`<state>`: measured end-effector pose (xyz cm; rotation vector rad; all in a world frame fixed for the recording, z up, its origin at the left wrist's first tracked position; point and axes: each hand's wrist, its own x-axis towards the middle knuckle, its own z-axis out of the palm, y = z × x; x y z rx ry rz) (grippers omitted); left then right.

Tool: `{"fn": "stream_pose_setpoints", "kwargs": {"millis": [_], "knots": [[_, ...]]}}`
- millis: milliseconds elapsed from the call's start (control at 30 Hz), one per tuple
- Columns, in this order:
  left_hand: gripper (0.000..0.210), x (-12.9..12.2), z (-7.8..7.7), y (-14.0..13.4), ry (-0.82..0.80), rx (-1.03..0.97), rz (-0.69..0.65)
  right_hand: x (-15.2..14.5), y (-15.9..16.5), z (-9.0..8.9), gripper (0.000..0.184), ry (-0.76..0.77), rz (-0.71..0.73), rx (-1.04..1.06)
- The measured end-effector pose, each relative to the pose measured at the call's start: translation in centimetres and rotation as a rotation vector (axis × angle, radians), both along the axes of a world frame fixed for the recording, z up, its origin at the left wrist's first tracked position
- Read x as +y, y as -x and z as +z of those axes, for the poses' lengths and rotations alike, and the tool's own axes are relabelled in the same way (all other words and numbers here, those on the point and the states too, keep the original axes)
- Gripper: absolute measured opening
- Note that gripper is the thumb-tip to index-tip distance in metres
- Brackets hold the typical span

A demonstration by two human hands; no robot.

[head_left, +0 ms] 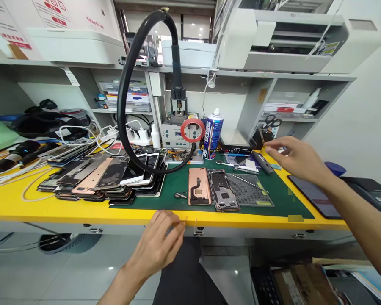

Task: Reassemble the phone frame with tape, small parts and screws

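Note:
My left hand point(161, 239) hovers at the table's front edge, thumb and forefinger pinched at a tiny thin piece too small to name. Over the right side, my right hand point(296, 160) reaches toward a dark holder point(258, 139) with black-handled scissors point(273, 121). Its fingers are drawn together; whatever they hold, if anything, is hidden. On the green mat point(174, 180) lie a copper-coloured phone back panel point(199, 183), an opened phone frame point(222, 190) beside it, and a small dark part point(180, 195). Tweezers point(249, 183) rest across a grey perforated pad point(249, 195).
Stacked phone parts point(108, 176) fill the left side, beside tangled white cables point(106, 137). A black flexible arm point(122, 93) arches over the bench. Behind the mat stand a blue spray can point(212, 134) and a grey control box point(173, 135). A dark tablet point(314, 199) lies right.

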<state>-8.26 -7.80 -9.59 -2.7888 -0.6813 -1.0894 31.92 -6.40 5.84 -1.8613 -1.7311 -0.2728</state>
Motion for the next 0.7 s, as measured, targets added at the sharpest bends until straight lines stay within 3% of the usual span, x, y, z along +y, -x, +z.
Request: {"fn": "stream_pose_setpoints", "kwargs": {"millis": [167,333,433,600,700], "knots": [[0.026,0.3,0.3,0.0,-0.004,0.019,-0.017,-3.4,2.4,-0.9,0.027,-0.025,0.197,0.056],[0.020,0.4,1.7,-0.2,0.069,-0.035,0.007,-5.6,3.9,-1.7,0.023,0.053,0.234,0.201],[0.021,0.2,2.6,-0.2,0.071,-0.100,0.025,-6.9,6.1,-2.9,0.027,0.206,0.298,0.385],[0.030,-1.1,3.8,-0.5,-0.155,-0.197,-0.028,-8.0,12.8,-6.4,0.039,0.708,0.438,0.986],[0.026,-2.3,4.3,-0.7,-0.230,-0.184,-0.017,-8.1,16.6,-8.5,0.045,0.819,0.518,1.301]]}}
